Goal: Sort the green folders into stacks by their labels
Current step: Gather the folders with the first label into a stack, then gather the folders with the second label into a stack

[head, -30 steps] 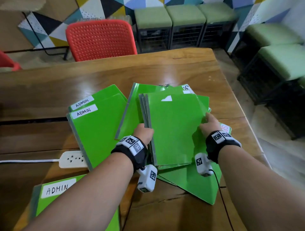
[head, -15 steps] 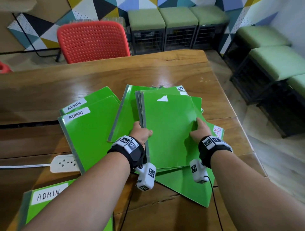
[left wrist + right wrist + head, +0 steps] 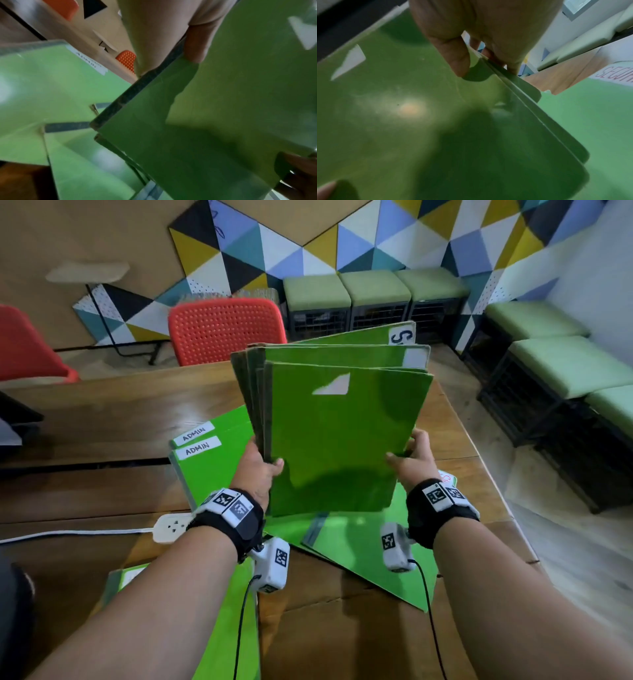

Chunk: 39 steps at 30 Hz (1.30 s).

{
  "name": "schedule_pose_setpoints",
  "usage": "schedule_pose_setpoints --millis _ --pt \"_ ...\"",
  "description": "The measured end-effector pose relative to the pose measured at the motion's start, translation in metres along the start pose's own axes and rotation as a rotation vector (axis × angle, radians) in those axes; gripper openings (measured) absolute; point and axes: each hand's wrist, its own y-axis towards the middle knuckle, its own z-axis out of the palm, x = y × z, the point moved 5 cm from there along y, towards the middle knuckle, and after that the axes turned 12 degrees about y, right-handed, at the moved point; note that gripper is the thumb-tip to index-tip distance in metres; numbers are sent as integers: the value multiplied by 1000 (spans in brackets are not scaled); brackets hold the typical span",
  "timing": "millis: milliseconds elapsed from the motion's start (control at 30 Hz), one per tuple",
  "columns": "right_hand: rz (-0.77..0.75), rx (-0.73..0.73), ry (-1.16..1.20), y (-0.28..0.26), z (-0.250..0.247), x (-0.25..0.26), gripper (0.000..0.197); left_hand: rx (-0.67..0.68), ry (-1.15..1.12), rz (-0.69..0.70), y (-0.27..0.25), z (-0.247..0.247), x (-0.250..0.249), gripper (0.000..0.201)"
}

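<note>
Both hands hold a bundle of several green folders (image 3: 342, 433) tilted up off the table. My left hand (image 3: 262, 470) grips the bundle's grey spine side (image 3: 137, 86), thumb on the front cover. My right hand (image 3: 409, 460) pinches the open edge (image 3: 513, 83), thumb in front and fingers behind. The front folder bears a torn white label scrap (image 3: 334, 385). A back folder shows a label starting with "S" (image 3: 401, 334). Two folders labelled ADMIN (image 3: 198, 445) lie stacked on the left. More green folders (image 3: 359, 546) lie under the bundle, one with red "SECUR" lettering (image 3: 614, 74).
The wooden table (image 3: 102, 419) carries a white power strip (image 3: 173, 527) with its cord running left. Another green folder (image 3: 222, 628) lies at the near edge under my left arm. Red chairs (image 3: 226, 328) stand behind the table, and green stools (image 3: 373, 289) line the walls.
The bundle, lying almost flat on the pile before, has been lifted and tilted upright in both hands. The head view has swung upward.
</note>
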Motion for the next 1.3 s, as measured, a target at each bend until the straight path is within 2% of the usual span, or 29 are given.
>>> schedule_pose_setpoints --millis 100,167,233,333,433,600,733,833,933,1000,1100,1166,1300 --pt "-63 38 89 -24 12 11 56 -35 -148 52 -17 -12 -18 69" --pt "-58 38 72 -31 14 7 60 -42 -145 76 -25 -15 -21 73" --pt "-24 29 -15 -33 13 -6 67 -30 -47 68 -29 -18 -13 74" --pt "23 59 -238 -34 15 -32 72 38 298 25 -30 -15 10 57" --pt "33 25 -442 -34 9 -42 58 6 503 -29 -30 -13 26 44" --pt "-12 -4 -525 -35 9 -23 31 -184 670 -41 -43 -24 2 22" --pt "-25 67 -528 -49 24 -21 39 -270 824 -79 -64 -48 -5 25" --pt "31 181 -590 -68 42 -37 33 -257 921 -203 -86 -76 12 30" --pt "139 350 -637 -97 66 -64 23 -201 1039 -334 -113 -116 41 35" --pt "139 438 -656 -120 84 -76 22 -139 1094 -385 -130 -146 59 39" --pt "126 507 -733 -155 111 -90 31 -19 1194 -438 -153 -186 81 37" --pt "144 548 -825 -174 126 -100 35 83 1327 -528 -170 -208 94 45" --pt "337 695 -908 -206 145 -137 35 290 1504 -648 -199 -244 131 59"
